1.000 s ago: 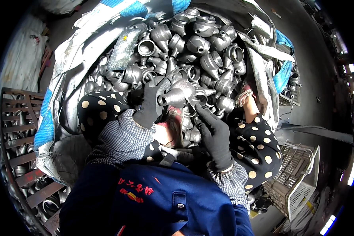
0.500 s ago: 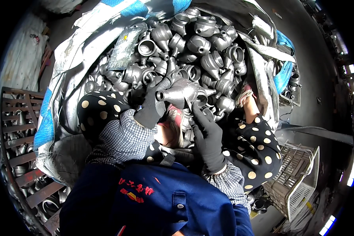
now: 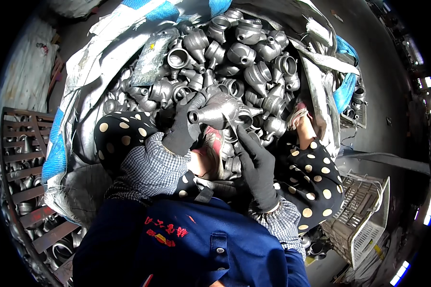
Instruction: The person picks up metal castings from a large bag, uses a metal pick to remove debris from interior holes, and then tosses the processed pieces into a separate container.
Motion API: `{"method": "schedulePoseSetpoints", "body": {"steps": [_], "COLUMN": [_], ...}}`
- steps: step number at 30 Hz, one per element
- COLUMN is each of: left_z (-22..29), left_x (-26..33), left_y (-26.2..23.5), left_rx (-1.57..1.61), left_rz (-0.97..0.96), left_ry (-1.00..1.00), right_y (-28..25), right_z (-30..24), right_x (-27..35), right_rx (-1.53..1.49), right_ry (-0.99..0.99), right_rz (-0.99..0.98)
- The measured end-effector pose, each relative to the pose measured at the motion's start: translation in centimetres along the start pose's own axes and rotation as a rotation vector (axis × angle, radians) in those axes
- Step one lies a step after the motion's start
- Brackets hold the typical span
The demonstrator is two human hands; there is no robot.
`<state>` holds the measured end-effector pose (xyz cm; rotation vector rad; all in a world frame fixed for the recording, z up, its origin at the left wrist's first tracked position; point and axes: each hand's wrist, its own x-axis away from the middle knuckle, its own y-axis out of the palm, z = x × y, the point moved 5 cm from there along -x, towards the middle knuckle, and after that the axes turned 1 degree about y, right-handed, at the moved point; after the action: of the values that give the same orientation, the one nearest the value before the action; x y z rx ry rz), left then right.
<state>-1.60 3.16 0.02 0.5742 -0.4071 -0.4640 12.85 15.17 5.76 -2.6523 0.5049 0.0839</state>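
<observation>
My left hand (image 3: 183,125), in a dark glove, grips a grey cone-shaped metal fitting (image 3: 219,111) by its narrow end and holds it level above my lap. My right hand (image 3: 256,165), also gloved, is just below and to the right of the fitting; its fingertips reach up to the wide end, where a thin pale strip hangs. I cannot tell whether it pinches that strip. Right behind both hands lies a big heap of similar grey metal fittings (image 3: 244,52).
The heap lies on silver and blue sheeting (image 3: 88,76). My knees in dark polka-dot trousers (image 3: 316,182) flank the hands. A rusty metal rack (image 3: 26,162) with more fittings stands at the left. A white wire basket (image 3: 368,215) sits at the lower right.
The fitting has been lifted slightly and turned level in my left hand. My right hand has slid down and to the right, away from under it, with its fingers now pointing up.
</observation>
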Motion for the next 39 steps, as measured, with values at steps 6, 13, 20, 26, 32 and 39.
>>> {"method": "schedulePoseSetpoints", "body": {"steps": [6, 13, 20, 26, 32, 39], "left_z": [0.4, 0.6, 1.0, 1.0, 0.9, 1.1], "left_x": [-0.1, 0.3, 0.6, 0.8, 1.1, 1.3], "left_y": [-0.7, -0.5, -1.0, -1.4, -1.0, -0.8], "left_rx": [-0.042, -0.082, -0.113, -0.144, -0.180, -0.258], "left_rz": [-0.002, -0.011, -0.015, 0.017, 0.038, 0.047], "left_ry": [0.016, 0.030, 0.045, 0.065, 0.084, 0.127], "right_y": [0.6, 1.0, 2.4, 1.4, 0.6, 0.7], "right_z": [-0.6, -0.8, 0.7, 0.4, 1.0, -1.3], "right_x": [0.4, 0.9, 1.6, 0.6, 0.1, 0.5], "right_rx": [-0.007, -0.852, -0.913, -0.683, -0.146, 0.196], "right_ry": [0.165, 0.662, 0.682, 0.594, 0.035, 0.038], "right_rz": [-0.193, -0.446, -0.350, -0.277, -0.019, -0.084]}}
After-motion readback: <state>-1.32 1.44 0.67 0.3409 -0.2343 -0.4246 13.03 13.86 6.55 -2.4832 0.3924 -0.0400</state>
